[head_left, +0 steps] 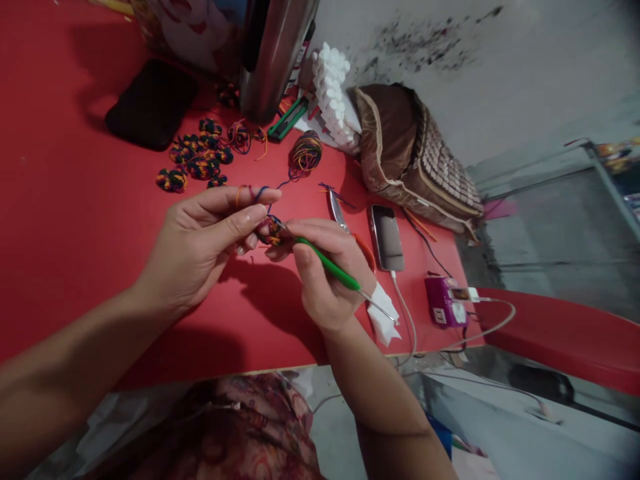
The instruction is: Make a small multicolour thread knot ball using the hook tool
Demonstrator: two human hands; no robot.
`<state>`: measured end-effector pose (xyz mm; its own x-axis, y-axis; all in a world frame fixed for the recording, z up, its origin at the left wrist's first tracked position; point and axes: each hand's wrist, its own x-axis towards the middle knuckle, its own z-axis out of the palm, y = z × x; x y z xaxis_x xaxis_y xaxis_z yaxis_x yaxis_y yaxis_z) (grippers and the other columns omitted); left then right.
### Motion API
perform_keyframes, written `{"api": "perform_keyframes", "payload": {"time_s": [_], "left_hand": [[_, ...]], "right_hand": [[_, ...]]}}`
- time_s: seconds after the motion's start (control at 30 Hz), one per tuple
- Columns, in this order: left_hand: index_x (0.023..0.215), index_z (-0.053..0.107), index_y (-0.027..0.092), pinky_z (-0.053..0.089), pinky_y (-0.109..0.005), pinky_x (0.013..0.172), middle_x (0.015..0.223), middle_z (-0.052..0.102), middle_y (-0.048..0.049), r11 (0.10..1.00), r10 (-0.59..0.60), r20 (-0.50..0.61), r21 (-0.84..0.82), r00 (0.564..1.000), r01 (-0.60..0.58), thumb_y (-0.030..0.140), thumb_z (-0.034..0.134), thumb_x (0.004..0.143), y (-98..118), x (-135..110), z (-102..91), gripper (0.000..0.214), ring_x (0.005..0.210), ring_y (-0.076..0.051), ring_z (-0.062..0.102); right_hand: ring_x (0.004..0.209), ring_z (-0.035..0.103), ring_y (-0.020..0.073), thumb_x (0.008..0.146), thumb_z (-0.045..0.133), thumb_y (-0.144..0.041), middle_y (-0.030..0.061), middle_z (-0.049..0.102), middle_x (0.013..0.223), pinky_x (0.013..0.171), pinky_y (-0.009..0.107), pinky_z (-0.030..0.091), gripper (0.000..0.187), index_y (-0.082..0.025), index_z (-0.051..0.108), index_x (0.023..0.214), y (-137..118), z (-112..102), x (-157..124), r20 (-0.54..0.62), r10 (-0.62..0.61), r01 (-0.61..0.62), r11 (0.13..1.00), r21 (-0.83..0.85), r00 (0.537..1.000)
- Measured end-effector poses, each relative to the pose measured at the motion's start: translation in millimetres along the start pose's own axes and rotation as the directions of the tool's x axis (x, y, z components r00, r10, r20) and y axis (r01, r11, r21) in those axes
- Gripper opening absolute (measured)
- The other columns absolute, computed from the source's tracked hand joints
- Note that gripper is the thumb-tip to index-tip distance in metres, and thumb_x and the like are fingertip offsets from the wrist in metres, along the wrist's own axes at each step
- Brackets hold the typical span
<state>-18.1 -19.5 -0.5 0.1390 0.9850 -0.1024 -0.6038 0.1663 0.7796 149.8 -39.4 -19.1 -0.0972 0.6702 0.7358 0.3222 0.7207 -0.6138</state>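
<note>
My left hand (210, 233) is closed on a small multicoloured crochet piece (271, 230), with yarn looped around its index finger. A crochet hook (327, 265) with a green handle is gripped in my right hand (330, 267), its front tip at the crochet piece and its bare metal end pointing down to the right. From my left index finger the yarn runs up to a ball of variegated yarn (306, 152). Several finished-looking crochet pieces (203, 160) lie in a cluster beyond my left hand.
Scissors (337, 210) with orange handles lie beside my right hand, near a charging phone (387, 237). A purple power box (444, 302) stands at the table's right edge. Behind are a green cutter (289, 120), a steel flask (273, 60), a black pouch (153, 103) and a brown bag (415, 140).
</note>
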Motion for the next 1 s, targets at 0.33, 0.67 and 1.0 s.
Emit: {"api": "perform_keyframes", "payload": {"time_s": [0.33, 0.67, 1.0], "left_hand": [[0.102, 0.090, 0.031, 0.060, -0.019, 0.063, 0.093, 0.082, 0.0014, 0.995, 0.059, 0.097, 0.077, 0.994, -0.066, 0.019, 0.094, 0.076, -3.9, 2.9, -5.0, 0.029, 0.071, -0.009, 0.066], [0.110, 0.088, 0.030, 0.069, -0.031, 0.075, 0.106, 0.083, -0.0026, 0.955, 0.184, 0.061, 0.223, 0.981, -0.193, 0.017, 0.088, 0.084, -9.2, -2.2, -9.6, 0.028, 0.087, -0.018, 0.077], [0.111, 0.088, 0.036, 0.063, -0.023, 0.069, 0.100, 0.084, 0.0029, 0.912, 0.290, 0.140, 0.260, 0.947, -0.318, 0.009, 0.082, 0.088, -10.0, 0.0, -15.1, 0.036, 0.078, -0.011, 0.071]], "right_hand": [[0.091, 0.084, 0.0200, 0.106, 0.064, -0.025, 0.0013, 0.083, 0.099, 0.086, 0.038, 0.072, 0.023, -0.029, 0.076, 0.126, 3.6, -2.8, -1.7, -0.007, 0.006, -0.006, 1.000, -0.030, 1.000], [0.094, 0.086, 0.0222, 0.104, 0.067, -0.021, 0.0002, 0.082, 0.087, 0.083, 0.038, 0.073, 0.029, -0.028, 0.076, 0.131, -0.1, 0.1, -5.6, -0.004, 0.043, -0.042, 0.997, 0.061, 0.999], [0.096, 0.087, 0.0231, 0.104, 0.068, -0.022, 0.0036, 0.085, 0.102, 0.076, 0.035, 0.075, 0.025, -0.026, 0.075, 0.128, -6.0, 0.5, -6.3, 0.016, 0.057, -0.057, 0.998, 0.022, 0.998]]}}
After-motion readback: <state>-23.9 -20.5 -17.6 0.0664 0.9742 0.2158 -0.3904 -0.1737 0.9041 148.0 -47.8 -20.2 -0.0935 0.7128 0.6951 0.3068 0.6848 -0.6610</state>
